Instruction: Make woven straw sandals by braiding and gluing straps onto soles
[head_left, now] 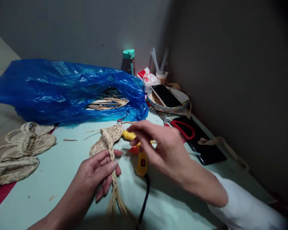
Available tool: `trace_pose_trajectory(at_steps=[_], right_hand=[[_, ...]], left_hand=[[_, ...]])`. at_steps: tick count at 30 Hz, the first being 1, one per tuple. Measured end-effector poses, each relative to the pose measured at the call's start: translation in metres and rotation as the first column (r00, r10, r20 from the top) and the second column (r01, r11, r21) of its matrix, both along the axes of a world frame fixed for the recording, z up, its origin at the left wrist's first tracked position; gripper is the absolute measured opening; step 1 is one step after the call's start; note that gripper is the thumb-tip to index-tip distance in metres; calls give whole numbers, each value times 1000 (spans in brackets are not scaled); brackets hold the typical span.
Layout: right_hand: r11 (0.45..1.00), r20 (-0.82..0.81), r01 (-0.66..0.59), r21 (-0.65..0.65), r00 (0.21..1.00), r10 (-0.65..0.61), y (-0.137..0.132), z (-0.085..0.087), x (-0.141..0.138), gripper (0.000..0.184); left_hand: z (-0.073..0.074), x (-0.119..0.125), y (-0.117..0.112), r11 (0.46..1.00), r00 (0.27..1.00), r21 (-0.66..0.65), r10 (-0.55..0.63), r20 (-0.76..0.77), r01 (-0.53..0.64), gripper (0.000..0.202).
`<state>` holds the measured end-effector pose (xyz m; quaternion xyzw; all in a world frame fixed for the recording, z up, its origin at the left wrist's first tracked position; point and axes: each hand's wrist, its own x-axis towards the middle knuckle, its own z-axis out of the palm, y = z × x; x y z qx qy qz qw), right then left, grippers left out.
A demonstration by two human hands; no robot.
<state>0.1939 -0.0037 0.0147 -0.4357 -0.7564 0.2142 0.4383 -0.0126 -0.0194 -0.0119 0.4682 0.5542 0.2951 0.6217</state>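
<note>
My left hand (99, 174) pinches a braided straw cord (111, 153) between thumb and fingers. The braid runs up to a flat oval woven straw piece (104, 142) on the pale table, and its loose ends fan out near the bottom edge. My right hand (158, 145) hovers with fingers spread just right of the woven piece, above a yellow glue gun (141, 161) that lies on the table with its black cable trailing toward me. It holds nothing.
A blue plastic bag (62, 91) with straw strips lies behind. Coiled straw braid (19, 150) sits at the left. Red-handled scissors (181, 127), a black tablet (204, 145), a woven tray (169, 107) holding a phone, a bottle (129, 60) and a cup stand along the right wall.
</note>
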Motion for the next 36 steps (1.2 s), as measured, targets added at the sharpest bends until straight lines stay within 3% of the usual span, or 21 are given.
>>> trace_pose_trajectory(at_steps=[4,8,13,16,19,25,31,34,36], right_hand=[[968,131,215,130,964,-231,10,13,17,21],[943,167,269,195,939,-302,12,17,22,15],[962,168,253,103,949,-267,7,13,23,13],[989,334,83,-120,942,-38,0,5,20,13],[955,514,-51,-292,834,202,-8,-4,16,17],[941,620,87,-326,771,143,-9,-6,12,22],[948,662,108,-298,739,124,-20,-8,9,23],[954,641,98,-284,759,112,-25,-5,20,22],[967,671,148,-209,741,32,-20,2,35,25]], left_hand=[[-4,1,3,999,1000,-9,-31,-2,31,47],[-7,4,5,999,1000,19,-26,-5,26,50],[-5,3,5,1000,999,1,-16,-49,17,56],[-2,-1,6,999,997,7,-37,-68,37,57],[-1,-8,10,999,997,27,-40,-71,42,59],[-2,-23,19,998,994,59,4,-112,3,56],[-1,-31,16,992,992,58,-109,-58,112,46],[3,-29,13,992,993,50,-113,-16,114,46],[7,-25,11,996,996,21,-85,16,85,45]])
